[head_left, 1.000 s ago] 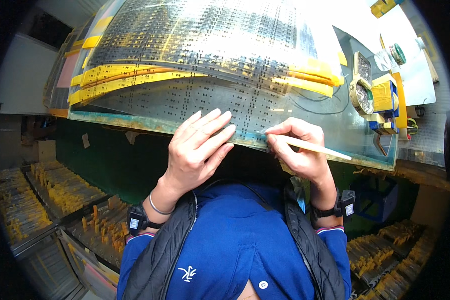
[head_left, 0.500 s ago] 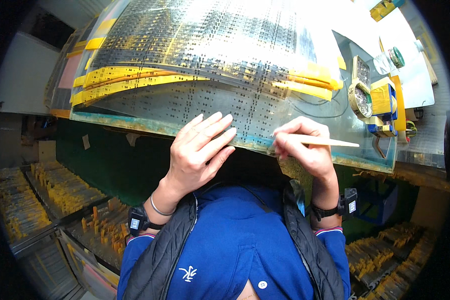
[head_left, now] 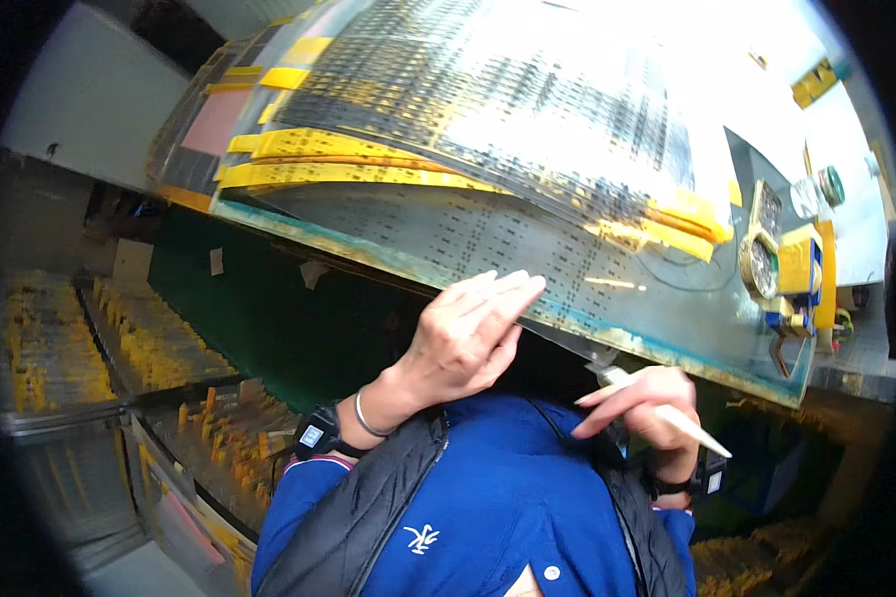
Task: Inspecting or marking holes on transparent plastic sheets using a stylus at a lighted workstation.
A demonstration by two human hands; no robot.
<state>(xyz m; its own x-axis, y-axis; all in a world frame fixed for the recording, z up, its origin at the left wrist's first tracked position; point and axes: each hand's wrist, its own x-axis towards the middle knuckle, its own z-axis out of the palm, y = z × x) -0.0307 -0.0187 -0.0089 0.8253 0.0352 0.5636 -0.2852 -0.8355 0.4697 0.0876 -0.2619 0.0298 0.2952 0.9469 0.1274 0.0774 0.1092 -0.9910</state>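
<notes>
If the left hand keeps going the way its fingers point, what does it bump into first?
The left hand points up and right, fingers already at the near edge of the clear glass panel. It would probably slide onto that panel first; depth is hard to judge.

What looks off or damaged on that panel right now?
Nothing clearly damaged. The yellow tape strips on the clear panel lie at slightly differing angles and overlap, looking uneven. The left hand rests at the panel's near edge; the right hand holds a white stick below it.

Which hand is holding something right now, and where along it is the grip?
The right hand pinches a pale stick near its front end. The left hand holds nothing; its fingers rest on the panel edge.
</notes>
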